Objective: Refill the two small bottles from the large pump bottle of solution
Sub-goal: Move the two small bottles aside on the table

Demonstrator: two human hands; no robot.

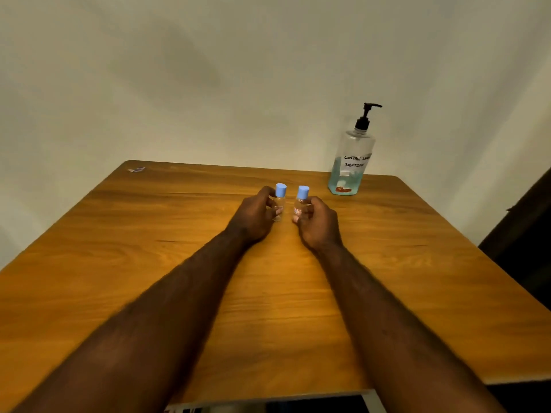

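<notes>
Pump bottle part-full, small bottles capped

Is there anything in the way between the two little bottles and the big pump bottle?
Nothing visible stands between them: only bare table separates the pump bottle from the two small bottles, one held by the left hand, one by the right hand. Both blue caps are on, though, so those must come off first.
</notes>
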